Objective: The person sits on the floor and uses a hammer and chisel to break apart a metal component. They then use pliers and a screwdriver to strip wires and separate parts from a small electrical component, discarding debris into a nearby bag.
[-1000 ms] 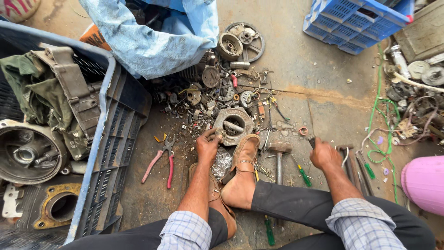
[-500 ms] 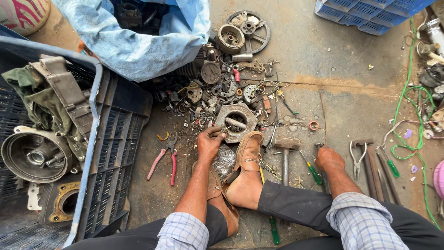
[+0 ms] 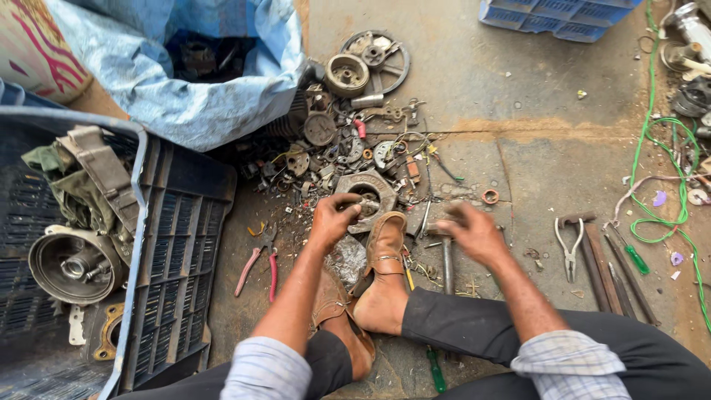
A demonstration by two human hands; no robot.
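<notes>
Down on the concrete floor point(image 3: 563, 133), the person sits with both feet drawn in, a brown shoe point(image 3: 383, 248) pressed against a square metal housing point(image 3: 368, 194) that lies at the near edge of a heap of scrap parts point(image 3: 337, 141). The left hand point(image 3: 333, 218) is curled shut on a small tool or part set into the round opening of that housing; just what it grips is hard to make out. The right hand point(image 3: 472, 233) is blurred, its fingers bent over the head of a hammer point(image 3: 446, 255) that lies on the floor just beside the shoe, and whether it really grips the hammer cannot be told.

Left of the left arm, red-handled pliers point(image 3: 255, 263) lie open on the floor, near a dark plastic crate point(image 3: 174, 244) that holds a round metal drum point(image 3: 70, 267) and a greasy cloth point(image 3: 63, 181). Behind the scrap heap sit a spoked wheel point(image 3: 378, 55) and a blue tarp bag point(image 3: 222, 89). To the right, well apart from the hands, lie grey pliers point(image 3: 568, 248), a few flat bars point(image 3: 603, 270), a green-handled screwdriver point(image 3: 629, 255) and a loose green wire point(image 3: 659, 178). A blue crate point(image 3: 563, 18) stands at the far edge.
</notes>
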